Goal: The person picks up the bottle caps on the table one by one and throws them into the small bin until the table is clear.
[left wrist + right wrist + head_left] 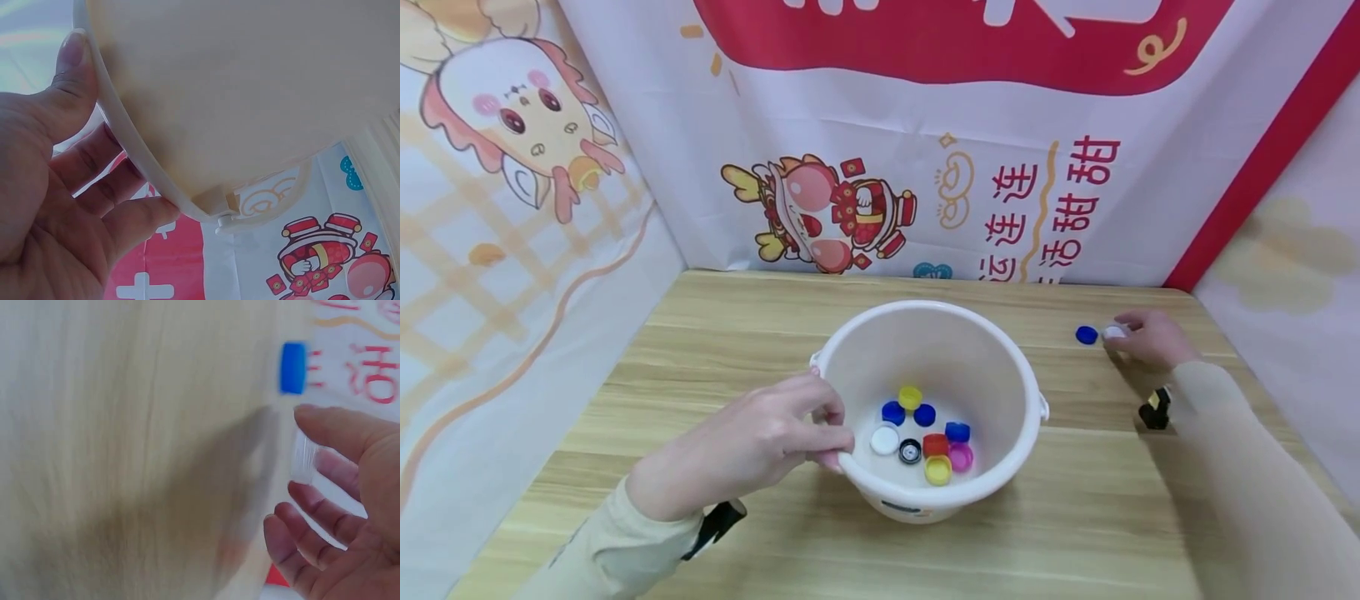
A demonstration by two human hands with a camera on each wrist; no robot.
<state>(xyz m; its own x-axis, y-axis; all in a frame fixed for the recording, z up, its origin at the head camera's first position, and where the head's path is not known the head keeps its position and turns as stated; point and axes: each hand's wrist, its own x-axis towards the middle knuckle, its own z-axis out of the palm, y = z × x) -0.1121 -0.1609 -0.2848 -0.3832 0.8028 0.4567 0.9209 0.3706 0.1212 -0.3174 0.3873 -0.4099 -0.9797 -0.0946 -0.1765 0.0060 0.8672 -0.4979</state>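
My left hand (767,433) grips the near-left rim of a white bucket (925,492). In the left wrist view its thumb lies on the rim and the fingers curl beneath. Inside the bucket are several bottle caps, including a yellow cap (911,397), a red cap (936,446), a pink cap (961,457) and a black cap (910,452). At the far right of the table, my right hand (1156,337) has its thumb and fingers around a white bottle cap (304,459). A blue bottle cap (1086,335) lies just left of it.
The wood-grain table (737,333) meets a printed cloth backdrop (685,167) at its back edge. More cloth hangs on the left and right sides. A handle pivot (1043,408) juts from the bucket's right side.
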